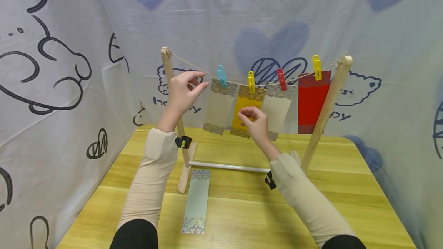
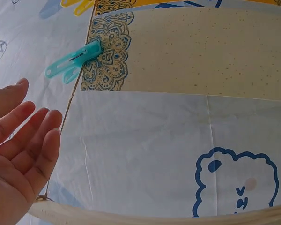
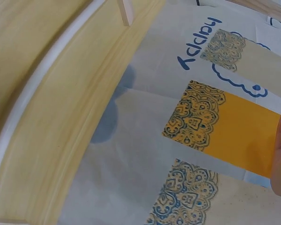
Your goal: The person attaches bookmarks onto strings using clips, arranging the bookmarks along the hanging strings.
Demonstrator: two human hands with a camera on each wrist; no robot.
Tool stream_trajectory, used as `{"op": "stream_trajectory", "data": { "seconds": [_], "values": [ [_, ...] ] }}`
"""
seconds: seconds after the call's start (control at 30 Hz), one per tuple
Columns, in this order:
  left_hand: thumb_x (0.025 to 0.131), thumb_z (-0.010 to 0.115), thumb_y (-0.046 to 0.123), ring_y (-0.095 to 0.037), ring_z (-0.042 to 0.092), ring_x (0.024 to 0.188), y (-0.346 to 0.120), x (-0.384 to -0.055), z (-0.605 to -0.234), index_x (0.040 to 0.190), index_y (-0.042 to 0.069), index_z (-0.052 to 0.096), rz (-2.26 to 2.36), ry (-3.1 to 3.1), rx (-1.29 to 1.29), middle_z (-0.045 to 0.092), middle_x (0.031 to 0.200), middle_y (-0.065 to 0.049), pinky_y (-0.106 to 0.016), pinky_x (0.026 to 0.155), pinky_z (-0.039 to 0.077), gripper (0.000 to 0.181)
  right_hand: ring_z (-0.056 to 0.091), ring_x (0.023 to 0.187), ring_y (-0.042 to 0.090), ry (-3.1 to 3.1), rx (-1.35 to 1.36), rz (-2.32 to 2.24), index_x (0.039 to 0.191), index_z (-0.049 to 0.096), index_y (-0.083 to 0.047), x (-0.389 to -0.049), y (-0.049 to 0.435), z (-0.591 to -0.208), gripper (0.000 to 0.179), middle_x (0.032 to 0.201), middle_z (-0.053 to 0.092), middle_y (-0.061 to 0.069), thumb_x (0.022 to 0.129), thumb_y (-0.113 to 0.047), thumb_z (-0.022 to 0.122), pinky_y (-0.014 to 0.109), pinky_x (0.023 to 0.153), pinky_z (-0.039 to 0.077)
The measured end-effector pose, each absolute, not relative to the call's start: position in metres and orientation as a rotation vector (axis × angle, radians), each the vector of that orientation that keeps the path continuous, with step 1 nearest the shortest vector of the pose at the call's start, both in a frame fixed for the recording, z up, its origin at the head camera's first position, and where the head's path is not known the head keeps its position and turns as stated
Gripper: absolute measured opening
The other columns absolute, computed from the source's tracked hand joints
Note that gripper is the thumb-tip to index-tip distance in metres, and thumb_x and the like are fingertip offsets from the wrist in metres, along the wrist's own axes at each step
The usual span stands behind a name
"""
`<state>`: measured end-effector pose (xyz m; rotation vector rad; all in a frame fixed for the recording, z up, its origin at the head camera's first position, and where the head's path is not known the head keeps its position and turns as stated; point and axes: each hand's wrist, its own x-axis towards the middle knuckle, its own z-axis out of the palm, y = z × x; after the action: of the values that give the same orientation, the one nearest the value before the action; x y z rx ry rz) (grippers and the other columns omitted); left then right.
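Observation:
My left hand (image 1: 185,91) is raised by the left end of a string, fingers loosely bent and holding nothing. Just right of it a light-blue clothespin (image 2: 86,52) clips a cream card (image 2: 178,51) with patterned ends to the string. The right hand (image 1: 256,124), also holding nothing, hovers in front of a yellow-orange card (image 3: 243,131) and overlaps it in the head view. That card hangs from a yellow clothespin (image 1: 251,82). Beside it, a red clothespin (image 1: 282,79) holds another cream card (image 1: 277,110). Farther right a red card (image 1: 311,103) hangs under a second yellow clothespin (image 1: 317,67).
The string runs between two wooden posts, the left post (image 1: 167,62) and the right post (image 1: 325,114), joined low by a white rod (image 1: 230,167). A pale card (image 1: 198,201) with patterned ends lies on the wooden table (image 1: 242,210). A printed cloth (image 1: 214,22) hangs behind.

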<state>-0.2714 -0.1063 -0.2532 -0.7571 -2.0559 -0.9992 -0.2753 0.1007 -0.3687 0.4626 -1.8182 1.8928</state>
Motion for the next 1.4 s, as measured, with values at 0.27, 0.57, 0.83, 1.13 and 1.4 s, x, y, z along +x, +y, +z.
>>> {"op": "stream_trajectory", "data": {
  "seconds": [0.27,0.57,0.83,1.13,1.4],
  "values": [
    [0.079,0.068,0.008,-0.025,0.059,0.079,-0.114,-0.263,-0.261,0.099,-0.004,0.065,-1.053,-2.074,-0.73,0.064,0.094,-0.017,-0.037,0.069,0.048,0.023,0.057,0.066,0.009,-1.849,0.436,1.932,0.091,0.057,0.017,-0.268,0.099,-0.371,0.016,0.088,0.06,0.028,0.078,0.01,0.062,0.047,0.062,0.049],
    [0.078,0.069,0.005,-0.029,0.06,0.08,-0.12,-0.256,-0.274,0.098,-0.005,0.065,-1.079,-2.05,-0.739,0.064,0.095,-0.018,-0.039,0.069,0.048,0.023,0.057,0.068,0.011,-1.889,0.394,1.913,0.092,0.055,0.019,-0.252,0.097,-0.366,0.017,0.088,0.059,0.029,0.078,0.012,0.06,0.049,0.063,0.048],
    [0.079,0.068,0.005,-0.028,0.06,0.078,-0.128,-0.251,-0.288,0.098,-0.005,0.065,-1.115,-2.054,-0.707,0.064,0.093,-0.018,-0.041,0.067,0.048,0.022,0.057,0.069,0.011,-1.88,0.383,1.947,0.093,0.055,0.02,-0.253,0.097,-0.374,0.018,0.089,0.059,0.03,0.078,0.013,0.06,0.049,0.064,0.048],
    [0.079,0.067,0.005,-0.022,0.058,0.076,-0.136,-0.243,-0.302,0.098,-0.004,0.065,-1.182,-2.108,-0.652,0.064,0.088,-0.015,-0.037,0.067,0.048,0.021,0.059,0.068,0.021,-1.896,0.373,1.951,0.092,0.055,0.02,-0.25,0.095,-0.381,0.017,0.088,0.059,0.031,0.078,0.012,0.06,0.05,0.063,0.048],
    [0.078,0.068,0.004,-0.023,0.058,0.077,-0.145,-0.235,-0.319,0.097,-0.004,0.065,-1.231,-2.091,-0.59,0.064,0.088,-0.015,-0.039,0.067,0.049,0.02,0.058,0.069,0.012,-1.892,0.374,2.003,0.093,0.055,0.02,-0.25,0.092,-0.395,0.019,0.088,0.059,0.029,0.078,0.011,0.061,0.032,0.059,0.052]
  ]
}}
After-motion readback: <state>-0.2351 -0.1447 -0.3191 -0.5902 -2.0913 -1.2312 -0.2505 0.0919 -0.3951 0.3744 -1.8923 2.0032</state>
